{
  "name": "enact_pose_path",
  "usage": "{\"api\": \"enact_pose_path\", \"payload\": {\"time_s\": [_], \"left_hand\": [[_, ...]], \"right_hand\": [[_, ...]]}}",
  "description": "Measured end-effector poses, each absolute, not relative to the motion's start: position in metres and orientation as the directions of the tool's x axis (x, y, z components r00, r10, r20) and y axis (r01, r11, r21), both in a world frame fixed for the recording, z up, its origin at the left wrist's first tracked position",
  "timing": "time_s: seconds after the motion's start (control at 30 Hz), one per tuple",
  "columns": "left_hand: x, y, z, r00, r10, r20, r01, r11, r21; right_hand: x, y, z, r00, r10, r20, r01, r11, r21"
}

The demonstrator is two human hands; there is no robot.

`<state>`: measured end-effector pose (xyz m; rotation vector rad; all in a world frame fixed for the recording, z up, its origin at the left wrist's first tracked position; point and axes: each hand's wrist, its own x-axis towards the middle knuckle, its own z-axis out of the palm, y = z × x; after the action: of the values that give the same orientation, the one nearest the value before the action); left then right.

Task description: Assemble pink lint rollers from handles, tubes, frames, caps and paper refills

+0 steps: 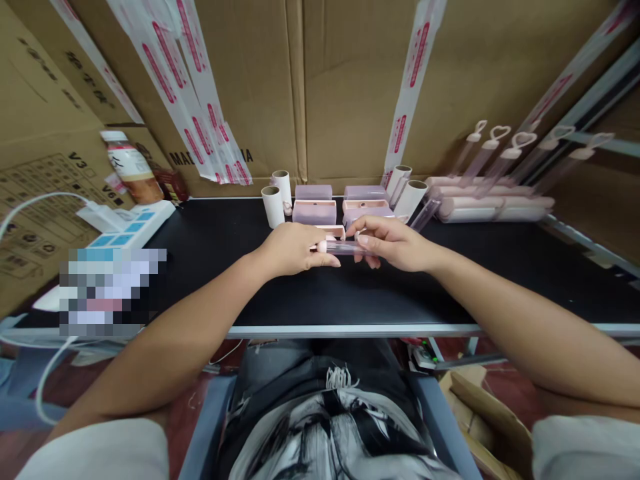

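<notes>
My left hand (pixel 295 250) is closed on the pink capped end of a clear tube (pixel 341 247), which lies level above the black table. My right hand (pixel 395 241) has its fingers curled round the tube's other end. Just behind the tube is a small open pink box (pixel 331 231), partly hidden by my left hand; whether the hand touches it, I cannot tell. Farther back sit two more open pink boxes (pixel 315 205) (pixel 366 205) with translucent purple parts around them.
White cardboard tubes (pixel 273 207) (pixel 415 199) stand either side of the boxes. At right, several clear tubes with heart-shaped tops (pixel 523 141) lean over pale pink rolls (pixel 495 208). A power strip (pixel 133 223) and a bottle (pixel 131 167) stand left. Cardboard (pixel 345 87) walls the back.
</notes>
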<state>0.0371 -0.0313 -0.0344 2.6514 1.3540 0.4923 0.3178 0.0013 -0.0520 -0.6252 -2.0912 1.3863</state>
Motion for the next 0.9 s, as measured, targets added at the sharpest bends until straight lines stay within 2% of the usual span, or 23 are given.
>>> {"api": "enact_pose_path", "payload": {"time_s": [0.2,0.33,0.5,0.63,0.7,0.8,0.9], "left_hand": [[0.030,-0.026,-0.032,0.435,0.845,0.312,0.751,-0.531,0.393],[0.028,-0.025,-0.032,0.422,0.840,0.340,0.737,-0.537,0.411],[0.029,-0.026,-0.032,0.437,0.846,0.304,0.793,-0.522,0.314],[0.031,-0.028,-0.032,0.461,0.823,0.332,0.824,-0.536,0.182],[0.031,-0.029,-0.032,0.470,0.812,0.347,0.826,-0.543,0.153],[0.031,-0.028,-0.033,0.461,0.821,0.336,0.818,-0.540,0.199],[0.029,-0.025,-0.033,0.418,0.841,0.343,0.788,-0.523,0.323]], "right_hand": [[0.319,0.003,-0.049,-0.619,0.688,0.379,0.108,0.552,-0.827],[0.320,0.000,-0.046,-0.561,0.708,0.428,0.113,0.578,-0.808],[0.317,-0.002,-0.042,-0.574,0.717,0.395,0.104,0.542,-0.834],[0.316,0.000,-0.038,-0.589,0.720,0.366,0.186,0.562,-0.806],[0.317,0.002,-0.038,-0.602,0.717,0.350,0.227,0.574,-0.787],[0.316,0.006,-0.042,-0.620,0.706,0.342,0.182,0.554,-0.812],[0.315,0.012,-0.049,-0.587,0.717,0.377,0.035,0.487,-0.873]]}}
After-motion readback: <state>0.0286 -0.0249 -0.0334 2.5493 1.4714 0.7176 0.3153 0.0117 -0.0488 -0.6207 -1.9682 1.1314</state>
